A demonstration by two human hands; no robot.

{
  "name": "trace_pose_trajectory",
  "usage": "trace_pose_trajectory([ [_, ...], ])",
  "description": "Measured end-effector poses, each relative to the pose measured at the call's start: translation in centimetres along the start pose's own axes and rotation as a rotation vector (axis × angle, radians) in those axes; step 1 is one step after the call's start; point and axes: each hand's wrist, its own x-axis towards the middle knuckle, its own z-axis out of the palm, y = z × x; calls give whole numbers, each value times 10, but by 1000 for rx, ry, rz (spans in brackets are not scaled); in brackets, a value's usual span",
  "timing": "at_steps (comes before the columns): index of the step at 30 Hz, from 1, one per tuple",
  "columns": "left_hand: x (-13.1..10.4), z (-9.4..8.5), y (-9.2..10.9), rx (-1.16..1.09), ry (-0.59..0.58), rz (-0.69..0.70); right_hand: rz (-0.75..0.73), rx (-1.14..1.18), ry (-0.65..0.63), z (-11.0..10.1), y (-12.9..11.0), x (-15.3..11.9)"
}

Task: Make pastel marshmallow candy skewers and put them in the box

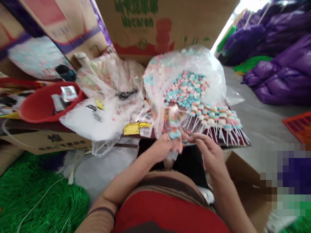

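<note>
My left hand [167, 147] is closed around a candy stick [175, 133] stacked with pink, white and blue sweets, which looks to be in a clear wrapper. The stick stands roughly upright at the table's front edge. To its right, my right hand [210, 150] has thumb and fingers pinched together near the candy; blur hides what is between them. Just beyond that hand lie several finished-looking candy sticks [216, 116] in a pile, their white sticks pointing toward me. Behind the candy, a large open plastic bag [213, 71] holds loose pink, white and blue sweets [186, 87].
Left on the table are a red basin [34, 106] with small packets, a white plastic bag [97, 119] and yellow-edged labels [137, 128]. A cardboard box [194, 22] stands at the back. Purple bundles [284, 71] lie right; green shredded strands [41, 194] lie low left.
</note>
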Motion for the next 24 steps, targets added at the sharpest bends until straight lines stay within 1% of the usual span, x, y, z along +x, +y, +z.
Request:
trace_pose_trajectory([
  [1,-4,5,-3,-65,-144,-104,6,128,7,-5,-6,4],
  [2,-8,10,-8,-140,-290,-203,46,259,-63,-7,-11,6],
  [4,-11,20,-23,-245,-480,-347,108,428,-213,-4,-22,6],
  [5,-11,23,-30,-259,-588,-375,128,463,-280,0,-26,4],
  [6,-9,24,-36,-239,-681,-379,133,492,-310,5,-30,2],
  [7,-7,23,-40,-214,-705,-365,138,515,-314,10,-32,0],
  [8,-5,21,-41,-173,-701,-347,147,530,-300,14,-33,-1],
  [9,-3,18,-40,-94,-662,-326,153,539,-264,19,-32,-1],
  [10,-1,14,-37,26,-594,-306,160,537,-219,23,-30,2],
  [12,3,7,-29,386,-393,-236,147,493,-108,31,-24,9],
  [14,5,2,-21,791,-156,-112,89,436,27,38,-17,16],
  [15,5,2,-18,934,-50,-40,54,412,95,40,-14,18],
  [16,5,1,-16,1004,24,4,22,391,146,40,-13,18],
  [17,4,1,-15,982,54,5,4,375,165,39,-13,17],
  [18,2,1,-15,867,2,-24,2,364,144,36,-14,15],
  [19,-1,1,-15,665,-119,-111,13,361,59,31,-17,12],
  [21,-6,1,-14,178,-337,-259,50,385,-146,20,-25,8],
  [22,-9,1,-14,28,-437,-304,61,398,-222,15,-30,6],
  [23,-11,1,-13,-86,-491,-329,68,406,-263,12,-33,6],
  [24,-13,2,-13,-144,-511,-333,70,410,-269,10,-35,6],
])
